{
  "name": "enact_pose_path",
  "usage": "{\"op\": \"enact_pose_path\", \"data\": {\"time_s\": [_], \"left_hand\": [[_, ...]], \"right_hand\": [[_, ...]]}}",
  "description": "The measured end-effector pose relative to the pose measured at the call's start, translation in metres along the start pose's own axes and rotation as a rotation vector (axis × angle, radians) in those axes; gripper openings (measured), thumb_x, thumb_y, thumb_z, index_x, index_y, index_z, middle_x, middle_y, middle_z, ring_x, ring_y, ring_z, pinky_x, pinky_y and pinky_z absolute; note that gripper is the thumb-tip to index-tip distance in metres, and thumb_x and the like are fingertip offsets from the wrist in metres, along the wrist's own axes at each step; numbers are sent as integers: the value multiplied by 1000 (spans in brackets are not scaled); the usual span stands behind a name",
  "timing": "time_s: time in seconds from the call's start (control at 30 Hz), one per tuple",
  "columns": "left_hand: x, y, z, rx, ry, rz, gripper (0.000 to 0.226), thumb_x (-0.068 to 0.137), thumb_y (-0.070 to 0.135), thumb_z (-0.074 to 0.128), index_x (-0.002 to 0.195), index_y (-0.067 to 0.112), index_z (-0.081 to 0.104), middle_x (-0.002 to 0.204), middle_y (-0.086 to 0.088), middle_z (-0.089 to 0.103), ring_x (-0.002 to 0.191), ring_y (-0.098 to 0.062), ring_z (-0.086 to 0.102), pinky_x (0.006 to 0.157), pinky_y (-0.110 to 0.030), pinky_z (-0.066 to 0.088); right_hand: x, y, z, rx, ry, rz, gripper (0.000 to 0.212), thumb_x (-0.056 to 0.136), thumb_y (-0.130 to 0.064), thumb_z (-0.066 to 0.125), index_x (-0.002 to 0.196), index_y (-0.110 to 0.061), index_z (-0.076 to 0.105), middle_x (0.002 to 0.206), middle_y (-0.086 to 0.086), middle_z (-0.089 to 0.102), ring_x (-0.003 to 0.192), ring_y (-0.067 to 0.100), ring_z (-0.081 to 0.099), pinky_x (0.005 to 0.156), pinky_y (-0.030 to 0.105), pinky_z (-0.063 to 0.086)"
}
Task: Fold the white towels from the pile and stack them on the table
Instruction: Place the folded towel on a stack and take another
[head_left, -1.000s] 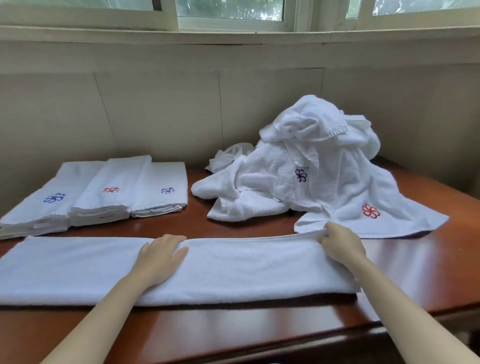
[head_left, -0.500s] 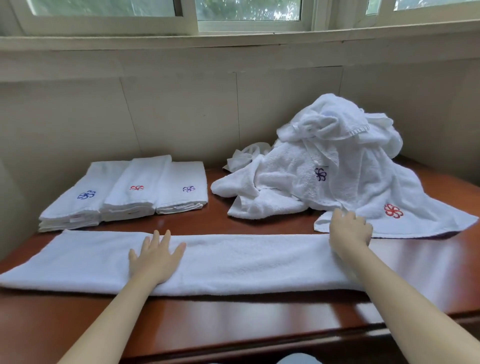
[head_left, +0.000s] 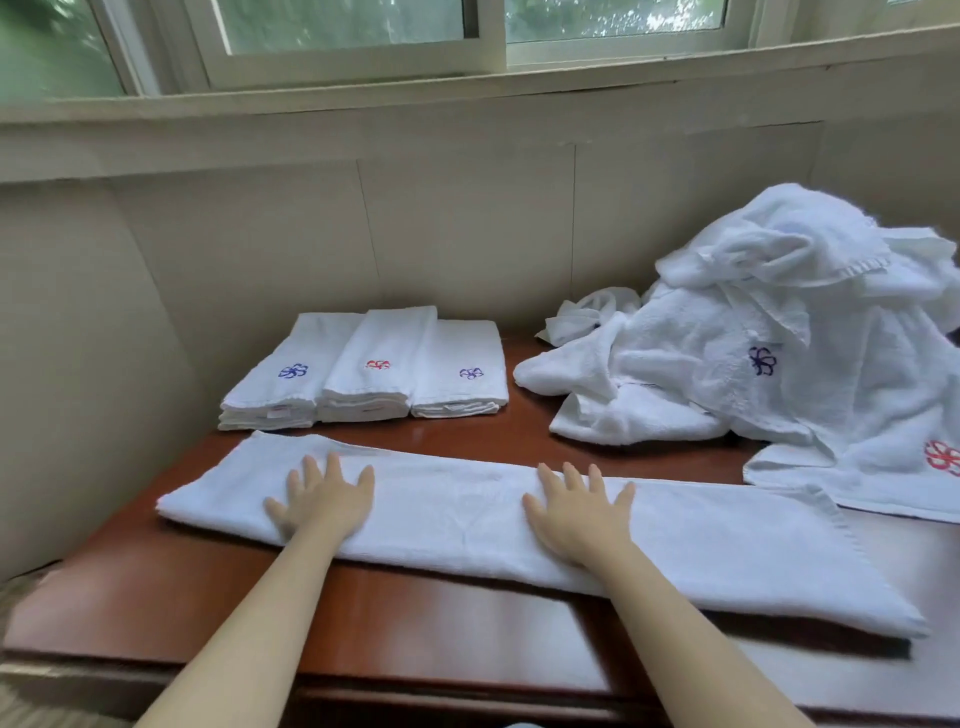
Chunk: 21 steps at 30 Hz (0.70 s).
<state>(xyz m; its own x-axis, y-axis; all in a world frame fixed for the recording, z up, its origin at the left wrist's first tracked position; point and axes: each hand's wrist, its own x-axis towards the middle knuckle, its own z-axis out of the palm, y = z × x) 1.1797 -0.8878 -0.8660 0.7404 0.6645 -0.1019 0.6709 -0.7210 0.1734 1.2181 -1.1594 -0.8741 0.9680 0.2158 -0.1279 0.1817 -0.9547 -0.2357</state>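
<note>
The red-brown tabletop (head_left: 441, 618) carried everything. At its right rear, the pile of unfolded white towels (head_left: 727, 384) sat heaped against the wall (head_left: 260, 249). One towel with a red flower spilled forward from it and reached the far edge of the long folded towel (head_left: 457, 514) in front of you. That towel lay as a narrow strip across the near part of the tabletop, as it had half a second before. Behind its left end stood three stacks of folded towels (head_left: 363, 379), side by side. Your right hand (head_left: 582, 514), which had been curled at the strip's far edge beside the pile, now lay flat near the middle, fingers (head_left: 571, 475) spread wide. Your left hand (head_left: 327, 501) stayed pressed flat on the strip, its fingers straight and apart, holding nothing.
</note>
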Motion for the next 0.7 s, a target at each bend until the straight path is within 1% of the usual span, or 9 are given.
{"op": "enact_pose_path", "data": {"time_s": [0.13, 0.23, 0.3, 0.33, 0.4, 0.47, 0.5, 0.57, 0.7], "left_hand": [[23, -76, -21, -47, 23, -203, 68, 95, 62, 14, 153, 28, 9, 161, 0, -1, 147, -23, -1, 115, -55, 2], [31, -114, -32, -64, 20, -326, 67, 96, 58, 19, 153, 23, 14, 161, -10, 4, 147, -30, -1, 114, -59, 0], [34, -114, -34, 49, 74, -329, 65, 97, 54, 23, 152, 18, 23, 159, -14, 7, 147, -31, 1, 115, -58, 3], [33, -107, -33, 104, 134, -248, 62, 98, 52, 25, 150, 17, 27, 159, -12, 9, 147, -28, 4, 116, -55, 8], [33, -83, -27, 75, 182, 62, 55, 100, 47, 27, 148, 22, 29, 160, -5, 11, 147, -22, 8, 116, -47, 13], [31, -53, -18, -6, 41, 384, 51, 101, 45, 29, 149, 27, 26, 161, 0, 9, 147, -15, 8, 117, -42, 12], [29, -41, -12, -4, -40, 470, 52, 101, 46, 28, 150, 31, 23, 161, 2, 6, 148, -13, 6, 118, -42, 8], [37, -29, -6, 38, -91, 505, 54, 100, 51, 23, 152, 37, 15, 161, 4, 0, 148, -13, 1, 117, -46, 2], [69, -49, -15, 17, -44, 295, 59, 99, 55, 16, 153, 33, 8, 161, 2, -4, 148, -16, -1, 117, -47, 3]], "right_hand": [[-3, -24, 6, -61, 62, 32, 53, 100, -28, 19, 152, -22, 9, 161, 6, 1, 147, 31, -4, 113, 58, 0], [-4, -48, 12, -87, 162, -280, 53, 96, -7, 28, 148, -16, 21, 159, 8, 11, 146, 28, 10, 116, 48, 12], [-6, -69, 17, -38, 116, -452, 46, 99, -17, 29, 145, -21, 27, 154, 4, 22, 143, 28, 18, 114, 46, 15], [-6, -79, 20, -32, 80, -470, 44, 101, -27, 27, 145, -25, 28, 154, 2, 22, 143, 30, 15, 114, 48, 12], [-5, -91, 24, -47, 19, -440, 50, 100, -46, 23, 147, -33, 22, 159, 1, 11, 146, 33, 3, 114, 54, 2], [-2, -95, 26, -65, -9, -423, 56, 96, -57, 23, 149, -39, 17, 161, 1, 4, 147, 33, -3, 113, 57, -4], [-2, -94, 27, -70, -11, -424, 59, 94, -61, 24, 149, -40, 16, 161, 1, 3, 147, 32, -4, 113, 57, -5], [-1, -90, 27, -75, -13, -436, 64, 90, -67, 25, 149, -44, 14, 161, -1, 2, 147, 29, -4, 114, 55, -5], [3, -80, 25, -60, -9, -439, 68, 87, -72, 22, 149, -46, 11, 161, -5, -1, 148, 20, -5, 117, 46, -4]]}}
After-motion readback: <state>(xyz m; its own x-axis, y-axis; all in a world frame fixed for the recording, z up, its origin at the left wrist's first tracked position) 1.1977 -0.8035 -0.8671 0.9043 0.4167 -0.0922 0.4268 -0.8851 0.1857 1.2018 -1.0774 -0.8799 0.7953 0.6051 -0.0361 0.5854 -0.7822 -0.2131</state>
